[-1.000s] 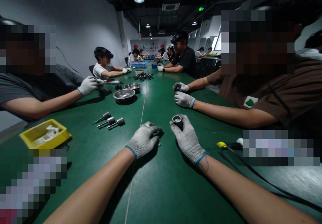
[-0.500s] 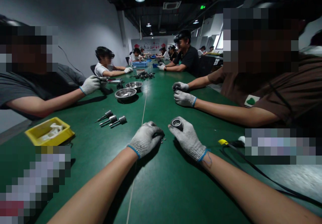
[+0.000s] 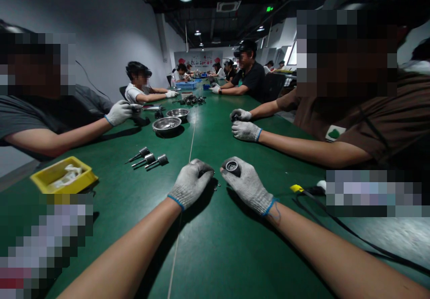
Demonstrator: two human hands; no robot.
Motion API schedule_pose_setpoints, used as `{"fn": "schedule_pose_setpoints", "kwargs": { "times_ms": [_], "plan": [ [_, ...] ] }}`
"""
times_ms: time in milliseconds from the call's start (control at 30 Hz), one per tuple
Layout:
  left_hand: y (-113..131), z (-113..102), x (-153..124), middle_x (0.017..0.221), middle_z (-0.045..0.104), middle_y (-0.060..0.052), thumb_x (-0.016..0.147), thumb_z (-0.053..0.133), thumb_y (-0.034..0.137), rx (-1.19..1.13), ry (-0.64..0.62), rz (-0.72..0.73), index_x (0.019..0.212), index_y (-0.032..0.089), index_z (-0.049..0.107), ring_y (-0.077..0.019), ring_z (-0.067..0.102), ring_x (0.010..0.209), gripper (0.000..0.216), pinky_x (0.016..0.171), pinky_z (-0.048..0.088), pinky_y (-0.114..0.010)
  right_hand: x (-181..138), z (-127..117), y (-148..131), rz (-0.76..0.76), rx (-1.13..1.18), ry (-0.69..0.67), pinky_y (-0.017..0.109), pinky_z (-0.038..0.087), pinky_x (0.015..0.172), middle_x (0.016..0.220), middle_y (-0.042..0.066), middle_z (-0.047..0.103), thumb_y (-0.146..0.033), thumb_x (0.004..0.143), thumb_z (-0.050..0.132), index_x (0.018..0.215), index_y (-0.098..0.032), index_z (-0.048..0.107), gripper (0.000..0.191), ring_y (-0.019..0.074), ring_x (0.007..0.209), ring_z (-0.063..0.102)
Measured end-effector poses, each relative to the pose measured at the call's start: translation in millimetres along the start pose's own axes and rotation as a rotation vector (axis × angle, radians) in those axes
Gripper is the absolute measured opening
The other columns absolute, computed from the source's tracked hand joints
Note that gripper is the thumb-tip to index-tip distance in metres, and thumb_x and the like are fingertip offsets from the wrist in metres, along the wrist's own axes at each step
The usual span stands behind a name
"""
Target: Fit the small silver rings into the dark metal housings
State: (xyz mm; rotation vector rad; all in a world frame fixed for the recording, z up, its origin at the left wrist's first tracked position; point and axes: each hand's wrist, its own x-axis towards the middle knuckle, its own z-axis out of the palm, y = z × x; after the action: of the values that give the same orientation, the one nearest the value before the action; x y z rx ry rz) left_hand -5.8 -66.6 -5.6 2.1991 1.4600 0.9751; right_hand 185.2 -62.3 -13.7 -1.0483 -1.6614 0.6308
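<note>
My right hand, in a white knit glove with a blue cuff, is closed around a dark, round, cup-like metal part. Its open end faces up and shows a ringed inside. Left of it, my gloved left hand is closed in a pinch just above the table; a tiny bright speck shows at the fingertips, too small to name. Between the hands, small metal rings lie on the green table. Farther left rest several metal cylinders with thin shafts.
A yellow bin with white items stands at left. Two steel bowls sit ahead, with a pile of dark parts beyond. Co-workers' gloved hands are at right and left. A black cable runs along the right.
My left hand has risen slightly from the table beside the small rings, its fingers now pinched. My right hand has shifted a little left with the round metal part.
</note>
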Motion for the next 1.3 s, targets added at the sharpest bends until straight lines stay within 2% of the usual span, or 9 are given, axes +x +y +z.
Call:
{"fn": "schedule_pose_setpoints", "kwargs": {
  "times_ms": [100, 167, 600, 933, 1300],
  "plan": [
    [6, 0, -2, 0.090, 0.074, -0.004, 0.094, 0.062, 0.024, -0.123, 0.064, -0.013, 0.092, 0.020, 0.078, -0.0206, 0.071, 0.089, 0.016, 0.088, 0.057, -0.033, 0, 0, -1, 0.006, 0.032, -0.033, 0.035, 0.058, 0.077, 0.091, 0.008, 0.078, -0.044, 0.082, 0.071, 0.094, -0.019, 0.073, 0.028, 0.0225, 0.082, 0.072],
    [10, 1, -3, 0.090, 0.073, -0.004, 0.095, 0.061, 0.024, -0.157, 0.087, 0.011, 0.091, 0.020, 0.076, -0.0203, 0.070, 0.089, 0.016, 0.088, 0.057, -0.033, -1, 0, -2, -0.003, 0.050, -0.071, 0.036, 0.059, 0.078, 0.094, 0.009, 0.080, -0.044, 0.083, 0.071, 0.097, -0.018, 0.075, 0.029, 0.0231, 0.084, 0.074],
    [9, 5, -5, 0.092, 0.073, -0.004, 0.097, 0.059, 0.018, -0.139, 0.195, 0.119, 0.093, 0.018, 0.074, -0.0199, 0.070, 0.091, 0.015, 0.087, 0.056, -0.033, 0, 0, 2, -0.052, 0.028, -0.125, 0.030, 0.057, 0.070, 0.083, 0.006, 0.079, -0.032, 0.084, 0.070, 0.086, -0.018, 0.075, 0.015, 0.0195, 0.072, 0.072],
    [10, 5, -6, 0.094, 0.076, -0.004, 0.091, 0.068, 0.011, -0.090, 0.225, 0.215, 0.101, 0.019, 0.079, -0.0180, 0.073, 0.089, 0.017, 0.084, 0.059, -0.029, 1, -2, 6, -0.027, 0.028, -0.087, 0.029, 0.057, 0.068, 0.082, 0.007, 0.079, -0.035, 0.083, 0.071, 0.084, -0.018, 0.075, 0.018, 0.0194, 0.071, 0.072],
    [6, 3, -6, 0.092, 0.078, -0.005, 0.094, 0.072, 0.018, -0.034, 0.262, 0.284, 0.098, 0.019, 0.081, -0.0175, 0.075, 0.084, 0.010, 0.083, 0.061, -0.030, 1, -3, 4, -0.038, 0.044, -0.101, 0.030, 0.056, 0.066, 0.080, 0.007, 0.078, -0.035, 0.080, 0.069, 0.083, -0.018, 0.075, 0.018, 0.0198, 0.070, 0.071]
  ]
}}
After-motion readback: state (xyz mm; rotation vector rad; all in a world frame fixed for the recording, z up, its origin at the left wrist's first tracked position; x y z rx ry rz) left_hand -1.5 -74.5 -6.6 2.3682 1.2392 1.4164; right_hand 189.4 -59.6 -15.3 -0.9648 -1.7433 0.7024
